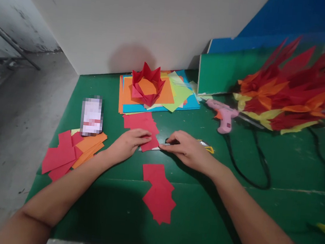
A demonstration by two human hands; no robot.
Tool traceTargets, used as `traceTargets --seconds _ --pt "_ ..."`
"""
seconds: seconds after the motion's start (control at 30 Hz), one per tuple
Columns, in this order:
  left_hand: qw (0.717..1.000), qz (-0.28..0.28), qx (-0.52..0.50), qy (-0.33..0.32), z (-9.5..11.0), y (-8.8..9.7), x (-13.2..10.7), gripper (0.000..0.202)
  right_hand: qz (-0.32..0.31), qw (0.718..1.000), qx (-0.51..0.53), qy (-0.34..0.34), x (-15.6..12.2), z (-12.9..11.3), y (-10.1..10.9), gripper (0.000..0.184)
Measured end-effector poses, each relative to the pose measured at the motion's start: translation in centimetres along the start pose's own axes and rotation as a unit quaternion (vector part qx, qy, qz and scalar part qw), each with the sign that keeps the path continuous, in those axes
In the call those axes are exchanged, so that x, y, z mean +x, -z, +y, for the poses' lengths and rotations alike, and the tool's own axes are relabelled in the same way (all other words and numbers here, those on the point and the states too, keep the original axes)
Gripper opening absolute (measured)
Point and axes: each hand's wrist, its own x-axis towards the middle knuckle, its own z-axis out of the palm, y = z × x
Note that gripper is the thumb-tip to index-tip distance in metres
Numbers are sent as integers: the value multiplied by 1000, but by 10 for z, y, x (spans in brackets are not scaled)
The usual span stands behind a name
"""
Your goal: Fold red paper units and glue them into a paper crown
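My left hand (pixel 130 142) presses its fingers onto a piece of red paper (pixel 149 140) with notched edges; its thumb is not clearly visible. Under that paper's lower end lies a thin, pale grey strip (pixel 163 144), ruler-like, though I cannot tell its kind. My right hand (pixel 187 149) pinches the strip between thumb and forefinger, close to the paper's right corner. Beyond the right knuckles a yellow-edged tool (pixel 207 146) shows in part. Nearer me lie overlapping red paper pieces (pixel 159 194). Above my left hand, more red paper (pixel 137 120) is spread out.
A red folded-paper ring (pixel 148 84) rests on stacked coloured sheets (pixel 132 108). Left are a blurred-out phone-like object (pixel 92 116) and red and orange papers (pixel 61 154). Right are a pink glue gun (pixel 223 114), its black cord (pixel 260 185) and a red-orange paper cluster (pixel 292 88).
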Motion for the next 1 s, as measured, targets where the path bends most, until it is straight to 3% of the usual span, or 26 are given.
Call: traceTargets --seconds 0.27,0.4,0.5,0.6,0.7,0.8,0.9,1.0 --pt "1000 2 10 5 -1 0 -1 37 -9 999 45 17 -7 -1 10 34" --pt "999 1 14 33 3 0 -2 35 79 995 40 -51 -15 10 20 28" --pt "999 -11 14 40 7 3 -1 31 168 978 -39 -117 -20 25 20 29" --pt "999 -27 18 43 10 6 -1 36 198 962 -121 -146 -22 35 17 30" --pt "997 -51 33 49 14 8 -1 53 184 959 -156 -147 -19 32 13 30" --pt "994 -80 52 52 19 11 -1 77 161 973 -117 -118 -10 17 7 31" --pt "993 -94 59 51 22 12 -1 91 74 996 -50 -16 -1 -1 -1 36" --pt "991 -93 71 60 24 12 -2 84 -2 1000 -26 6 5 -13 -7 33"
